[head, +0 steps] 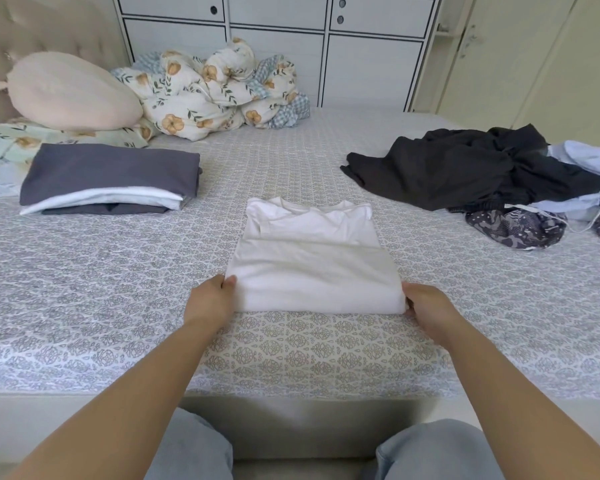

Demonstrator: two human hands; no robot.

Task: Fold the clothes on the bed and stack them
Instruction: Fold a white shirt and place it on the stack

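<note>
Clothes being folded centre on a white shirt (312,261), folded into a rectangle and lying flat near the front edge of the bed (84,306). The left hand (210,301) pinches its near left corner, thumb on top and fingers tucked beneath the fabric. The right hand (430,311) grips the near right corner with curled fingers. Further left lies a stack of folded clothes (108,180), grey over white over grey. Well apart on the right sits a loose heap of unfolded clothes (482,171), black, pale blue and dark patterned. The bed wears a grey-and-white patterned sheet. At its head lie a pink pillow (71,90) and a bunched floral duvet (219,88), with white cabinets (278,36) behind. No writing is readable.
</note>
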